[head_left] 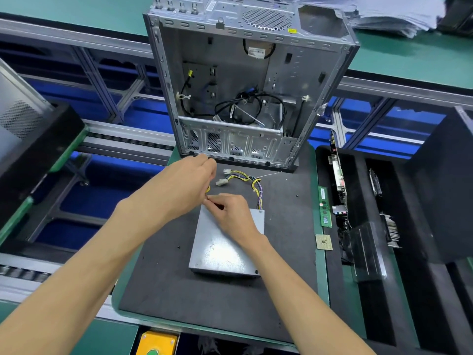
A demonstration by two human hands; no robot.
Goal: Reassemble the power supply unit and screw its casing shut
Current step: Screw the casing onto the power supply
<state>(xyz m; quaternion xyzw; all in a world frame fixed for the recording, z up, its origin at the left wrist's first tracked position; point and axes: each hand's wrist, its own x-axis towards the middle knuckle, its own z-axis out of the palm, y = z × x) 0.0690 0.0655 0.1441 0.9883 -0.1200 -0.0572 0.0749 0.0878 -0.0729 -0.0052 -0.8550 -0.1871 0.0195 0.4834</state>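
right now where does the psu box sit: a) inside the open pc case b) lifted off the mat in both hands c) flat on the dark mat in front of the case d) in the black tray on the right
c: the power supply unit lies flat on the dark mat, in front of the open computer case, with both hands at its far edge.

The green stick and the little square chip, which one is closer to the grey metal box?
The small square chip is closer to the grey metal box; the long green memory stick lies farther up.
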